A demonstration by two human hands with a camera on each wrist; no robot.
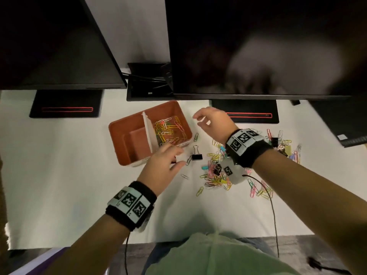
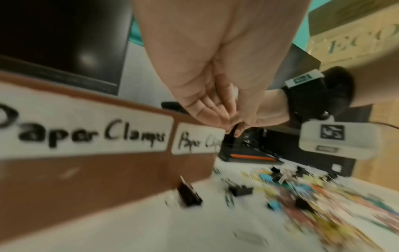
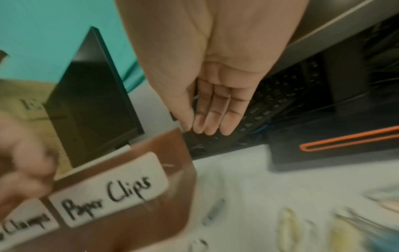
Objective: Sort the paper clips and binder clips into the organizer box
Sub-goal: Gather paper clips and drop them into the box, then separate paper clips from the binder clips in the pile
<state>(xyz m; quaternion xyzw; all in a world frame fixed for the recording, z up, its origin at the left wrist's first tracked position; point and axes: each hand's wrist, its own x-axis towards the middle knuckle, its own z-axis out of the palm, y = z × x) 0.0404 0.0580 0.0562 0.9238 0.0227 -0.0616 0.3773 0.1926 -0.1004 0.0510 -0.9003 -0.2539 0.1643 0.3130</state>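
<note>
The brown organizer box [image 1: 123, 132] has a white divider; its right half holds several coloured paper clips [image 1: 168, 130], and its front labels read "Paper Clamps" [image 2: 86, 134] and "Paper Clips" [image 3: 108, 191]. My left hand [image 1: 176, 157] hovers at the box's front right corner and pinches a small black thing, seemingly a binder clip [image 2: 231, 134]. My right hand [image 1: 198, 120] hangs above the table just right of the box with straight fingers [image 3: 211, 116] and nothing in it. A black binder clip [image 1: 197, 156] lies beside the left hand. A mixed pile of clips [image 1: 216, 173] spreads under my right wrist.
Two dark monitors stand behind, on black stands [image 1: 65, 104] [image 1: 248, 114] marked with red lines. A black keyboard [image 1: 349, 133] sits at the far right. More clips [image 1: 282, 143] lie right of the right wrist. A cable [image 1: 272, 205] runs off the table's near edge.
</note>
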